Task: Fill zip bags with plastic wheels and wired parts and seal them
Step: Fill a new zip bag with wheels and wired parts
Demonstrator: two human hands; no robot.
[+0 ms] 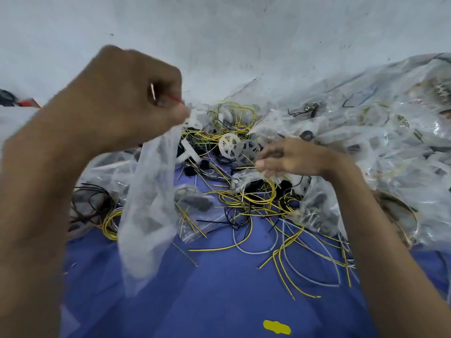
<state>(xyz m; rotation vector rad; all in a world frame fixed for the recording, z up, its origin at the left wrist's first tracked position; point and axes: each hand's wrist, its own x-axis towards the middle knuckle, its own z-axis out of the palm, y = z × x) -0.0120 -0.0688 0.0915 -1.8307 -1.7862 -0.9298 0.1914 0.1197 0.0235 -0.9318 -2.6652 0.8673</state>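
My left hand is raised at the upper left and grips the top of a clear zip bag, which hangs down blurred over the blue cloth. My right hand reaches into the pile at centre right, its fingers curled and pinching a yellow wire beside two white plastic wheels. Loose yellow, black and grey wired parts lie tangled below and around that hand.
A blue cloth covers the work surface. A heap of filled clear bags rises on the right. More bagged parts and black wires sit at the left. A yellow patch marks the cloth near the bottom.
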